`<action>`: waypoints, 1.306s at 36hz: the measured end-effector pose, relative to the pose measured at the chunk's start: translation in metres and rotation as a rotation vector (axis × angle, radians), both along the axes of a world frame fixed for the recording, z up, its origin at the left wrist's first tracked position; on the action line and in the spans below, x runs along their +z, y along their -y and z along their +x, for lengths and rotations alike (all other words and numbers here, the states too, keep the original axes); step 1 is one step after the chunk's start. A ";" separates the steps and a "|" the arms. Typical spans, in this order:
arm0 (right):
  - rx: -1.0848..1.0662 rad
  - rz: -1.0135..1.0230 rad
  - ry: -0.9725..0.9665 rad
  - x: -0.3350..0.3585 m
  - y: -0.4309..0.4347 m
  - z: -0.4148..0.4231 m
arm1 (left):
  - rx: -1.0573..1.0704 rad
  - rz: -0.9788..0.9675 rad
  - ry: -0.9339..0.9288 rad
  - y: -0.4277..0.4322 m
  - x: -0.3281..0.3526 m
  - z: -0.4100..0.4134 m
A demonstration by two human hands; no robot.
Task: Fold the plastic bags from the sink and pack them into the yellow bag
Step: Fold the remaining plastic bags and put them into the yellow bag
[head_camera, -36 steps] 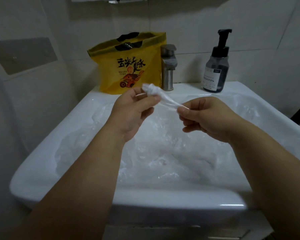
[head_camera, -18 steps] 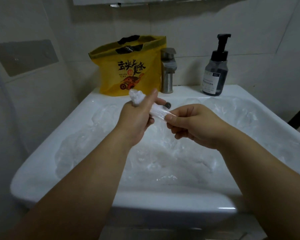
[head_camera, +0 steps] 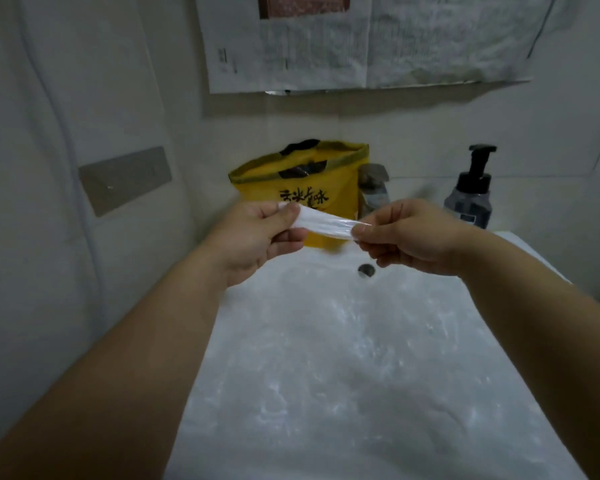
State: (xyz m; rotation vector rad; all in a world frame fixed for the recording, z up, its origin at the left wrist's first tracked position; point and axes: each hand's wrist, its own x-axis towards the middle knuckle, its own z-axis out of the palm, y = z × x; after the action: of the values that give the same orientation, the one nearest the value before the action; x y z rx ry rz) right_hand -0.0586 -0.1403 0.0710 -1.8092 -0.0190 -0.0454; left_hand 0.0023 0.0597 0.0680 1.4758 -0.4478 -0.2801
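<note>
Mid-frame: your left hand [head_camera: 257, 237] and right hand [head_camera: 409, 237] each pinch one end of a plastic bag [head_camera: 326, 223], bunched into a thin strip, held level above the sink [head_camera: 326, 375]. More clear bags line the basin. Yellow bag [head_camera: 302, 188] stands just behind the strip, open at top, w/ tap [head_camera: 374, 192] beside it. Soap bottle [head_camera: 470, 192] at right.

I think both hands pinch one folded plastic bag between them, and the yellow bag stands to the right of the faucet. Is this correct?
Not fully. In the head view the yellow bag stands to the left of the faucet, not the right. The left hand and right hand do pinch one folded plastic bag between them.
</note>
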 end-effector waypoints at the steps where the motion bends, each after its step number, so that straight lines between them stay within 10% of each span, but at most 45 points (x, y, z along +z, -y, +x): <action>1: -0.014 -0.018 0.015 0.006 -0.001 0.007 | 0.011 0.019 0.023 -0.003 0.005 0.005; 13: -0.278 0.160 0.355 0.046 -0.021 0.088 | 0.565 -0.070 0.238 -0.019 0.038 0.095; 28: -0.335 0.022 0.375 0.037 -0.021 0.131 | 0.232 0.963 0.603 0.025 0.057 0.156; 41: -0.382 0.023 0.321 0.006 -0.027 0.084 | 0.566 0.369 0.692 0.010 0.013 0.080; 47: -0.379 -0.066 0.186 -0.038 -0.028 0.029 | 0.330 0.595 0.410 0.017 -0.056 0.024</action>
State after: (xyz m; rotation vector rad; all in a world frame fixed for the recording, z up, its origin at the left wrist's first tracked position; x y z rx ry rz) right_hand -0.0296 -0.1122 0.0333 -1.8471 0.1921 -0.4870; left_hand 0.0262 0.0427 0.0122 2.1746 -0.4567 0.1781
